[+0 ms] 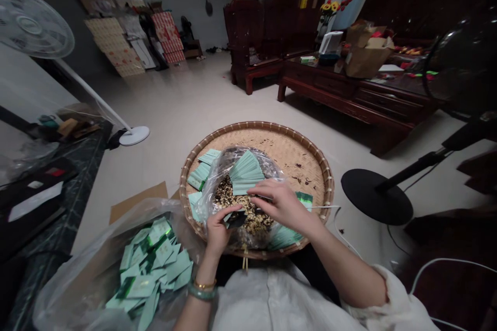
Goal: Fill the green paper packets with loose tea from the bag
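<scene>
A clear plastic bag [212, 181] lies open on the round woven bamboo tray [310, 165], full of dry brown and pale yellow loose bits [252, 220]. On top of them rests a fanned stack of pale green sachets [246, 170]. My left hand [218, 230], at the bag's near left side, grips a small dark, flat packet [236, 219] between thumb and fingers; its far end is blurred. Over the bag, my right hand [277, 200] has its fingers stretched out and slightly apart, close to the stack's near edge. I see nothing held in it.
More green sachets [200, 175] lie along the tray's left side and near right. A large plastic bag [89, 274] of filled sachets stands at lower left. A white fan [134, 135] is at left, a black fan [376, 196] at right, and a wooden table [322, 85] beyond.
</scene>
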`<action>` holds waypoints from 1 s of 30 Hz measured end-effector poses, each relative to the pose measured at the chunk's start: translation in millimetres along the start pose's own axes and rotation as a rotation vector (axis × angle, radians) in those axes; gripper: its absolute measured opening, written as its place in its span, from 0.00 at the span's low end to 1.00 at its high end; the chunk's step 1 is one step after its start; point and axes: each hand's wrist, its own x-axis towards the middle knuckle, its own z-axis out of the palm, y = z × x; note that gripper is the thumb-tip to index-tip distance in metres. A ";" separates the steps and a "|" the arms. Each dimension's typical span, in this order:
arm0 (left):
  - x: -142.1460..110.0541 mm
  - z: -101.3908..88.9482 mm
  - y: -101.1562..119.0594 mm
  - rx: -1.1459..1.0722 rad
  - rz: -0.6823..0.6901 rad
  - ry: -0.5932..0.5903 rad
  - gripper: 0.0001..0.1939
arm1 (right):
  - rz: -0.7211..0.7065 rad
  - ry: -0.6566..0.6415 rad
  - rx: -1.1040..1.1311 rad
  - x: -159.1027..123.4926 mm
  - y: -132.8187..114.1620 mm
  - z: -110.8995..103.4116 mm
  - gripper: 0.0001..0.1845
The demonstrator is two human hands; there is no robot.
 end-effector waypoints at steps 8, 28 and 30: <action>0.1 -4.0 3.7 0.028 0.035 0.017 0.15 | -0.255 -0.033 -0.024 -2.3 -17.3 -1.6 0.08; -12.2 18.2 18.6 -0.288 -0.440 -0.109 0.27 | 0.233 -0.039 0.188 9.9 29.8 38.2 0.12; -12.0 20.8 20.1 -0.305 -0.452 -0.101 0.28 | 0.346 -0.007 0.317 7.1 38.1 44.2 0.15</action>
